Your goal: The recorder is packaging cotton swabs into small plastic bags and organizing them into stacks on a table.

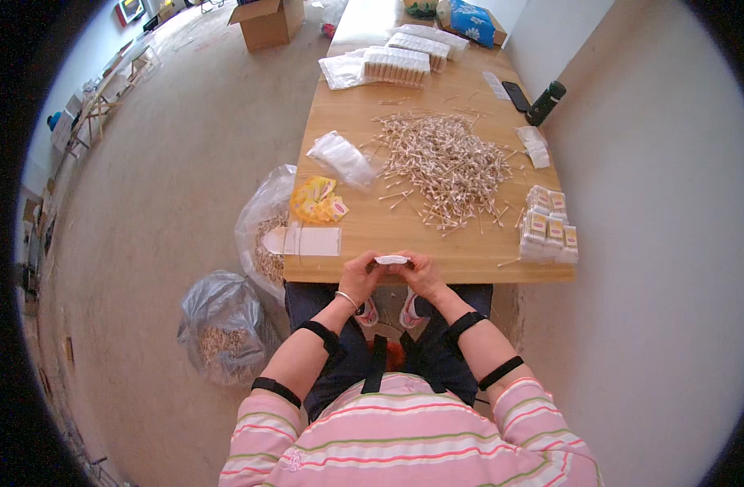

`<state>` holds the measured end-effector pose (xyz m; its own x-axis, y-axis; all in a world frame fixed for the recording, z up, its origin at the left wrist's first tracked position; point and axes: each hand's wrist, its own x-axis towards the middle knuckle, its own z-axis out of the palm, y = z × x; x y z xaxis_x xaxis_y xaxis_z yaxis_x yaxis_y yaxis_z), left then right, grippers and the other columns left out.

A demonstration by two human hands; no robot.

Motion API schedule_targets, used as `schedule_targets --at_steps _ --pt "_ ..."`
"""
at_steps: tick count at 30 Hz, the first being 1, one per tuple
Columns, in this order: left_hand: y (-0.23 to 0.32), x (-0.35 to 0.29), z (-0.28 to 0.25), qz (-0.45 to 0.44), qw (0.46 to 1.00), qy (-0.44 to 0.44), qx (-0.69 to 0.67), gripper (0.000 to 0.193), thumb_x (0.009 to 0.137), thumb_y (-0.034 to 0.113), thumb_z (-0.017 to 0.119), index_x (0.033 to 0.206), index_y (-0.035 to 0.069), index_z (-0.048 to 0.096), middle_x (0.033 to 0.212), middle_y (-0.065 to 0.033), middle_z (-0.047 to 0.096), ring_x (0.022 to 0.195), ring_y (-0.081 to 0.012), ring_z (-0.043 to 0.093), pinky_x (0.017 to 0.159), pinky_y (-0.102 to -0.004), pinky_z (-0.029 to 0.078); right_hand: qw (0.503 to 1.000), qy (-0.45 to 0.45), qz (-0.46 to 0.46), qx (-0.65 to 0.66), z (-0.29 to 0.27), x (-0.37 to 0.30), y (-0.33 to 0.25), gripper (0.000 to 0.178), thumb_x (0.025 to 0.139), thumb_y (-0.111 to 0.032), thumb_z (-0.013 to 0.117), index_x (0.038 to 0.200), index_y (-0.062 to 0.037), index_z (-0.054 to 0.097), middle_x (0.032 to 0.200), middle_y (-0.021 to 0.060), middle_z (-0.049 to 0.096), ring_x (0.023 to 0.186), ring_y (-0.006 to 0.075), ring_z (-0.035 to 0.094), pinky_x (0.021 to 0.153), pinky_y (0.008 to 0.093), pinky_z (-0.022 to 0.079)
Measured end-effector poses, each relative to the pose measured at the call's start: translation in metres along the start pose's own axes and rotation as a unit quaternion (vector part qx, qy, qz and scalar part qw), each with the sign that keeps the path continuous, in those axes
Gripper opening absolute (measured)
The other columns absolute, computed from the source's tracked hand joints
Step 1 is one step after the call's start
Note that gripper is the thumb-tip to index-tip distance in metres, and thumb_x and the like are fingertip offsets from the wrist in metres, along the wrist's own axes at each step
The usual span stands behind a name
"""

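My left hand (pixel 360 277) and my right hand (pixel 423 274) meet at the table's near edge. Between them they grip a small pack of cotton swabs (pixel 392 260), its white end facing up; fingers hide the lower part. Beyond my hands, a wide heap of loose cotton swabs (pixel 449 166) covers the middle of the table. Left of it lie yellow printed cards (pixel 317 201) in a loose pile and a stack of clear plastic bags (pixel 342 160). A white box-like piece (pixel 313 241) rests nearest my left hand. Filled swab packs (pixel 548 227) are stacked at the right edge.
Larger bundles of packs (pixel 396 65) stand at the table's far end. A dark bottle (pixel 546 103) and a phone (pixel 516 96) sit by the right wall (pixel 656 203). Left of the table, a clear sack (pixel 266 243) and a grey sack (pixel 226 325) hold swabs on the floor.
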<state>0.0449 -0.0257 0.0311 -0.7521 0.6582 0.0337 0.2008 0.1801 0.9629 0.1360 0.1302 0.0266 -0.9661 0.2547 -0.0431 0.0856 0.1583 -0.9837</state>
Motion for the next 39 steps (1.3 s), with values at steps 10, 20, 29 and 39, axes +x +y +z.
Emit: schedule_targets --at_steps 10,20,29,39 --pt "0.018 0.009 0.002 0.088 0.993 0.021 -0.069 0.026 0.08 0.008 0.067 0.106 0.004 0.062 0.087 -0.0055 0.068 0.077 -0.0159 0.063 0.07 -0.0293 0.051 0.999 0.036 -0.016 -0.011 -0.004 -0.001 -0.012 0.031 0.081 -0.013 0.068 0.111 -0.0065 0.063 0.1 0.0059 0.068 0.093 0.0129 0.062 0.082 0.0273 0.049" --pt "0.027 0.005 -0.006 0.01 1.0 -0.009 0.014 0.016 0.079 0.009 0.069 0.093 0.002 0.067 0.08 -0.0055 0.068 0.074 -0.0105 0.061 0.068 -0.0256 0.05 1.0 0.015 -0.004 0.007 -0.007 -0.004 -0.043 0.023 0.085 -0.007 0.061 0.107 -0.0021 0.066 0.099 0.0061 0.069 0.092 0.0115 0.062 0.082 0.0251 0.048" --pt "0.023 0.006 -0.001 0.041 0.998 0.008 -0.042 0.011 0.082 0.009 0.066 0.089 0.0 0.068 0.076 -0.0042 0.067 0.07 -0.0061 0.057 0.066 -0.0229 0.047 0.988 0.075 -0.066 -0.12 -0.004 -0.004 -0.031 0.019 0.084 -0.022 0.061 0.099 -0.0137 0.069 0.089 0.011 0.068 0.081 0.0269 0.065 0.071 0.0341 0.05" --pt "0.02 0.006 -0.001 0.034 0.999 -0.015 -0.034 0.017 0.086 0.017 0.064 0.084 0.001 0.065 0.073 -0.0019 0.063 0.067 -0.0077 0.055 0.061 -0.0237 0.045 0.957 0.102 -0.15 -0.228 -0.014 -0.002 -0.05 0.014 0.078 -0.021 0.067 0.078 -0.0073 0.067 0.077 0.0106 0.06 0.074 0.0284 0.059 0.067 0.0364 0.048"
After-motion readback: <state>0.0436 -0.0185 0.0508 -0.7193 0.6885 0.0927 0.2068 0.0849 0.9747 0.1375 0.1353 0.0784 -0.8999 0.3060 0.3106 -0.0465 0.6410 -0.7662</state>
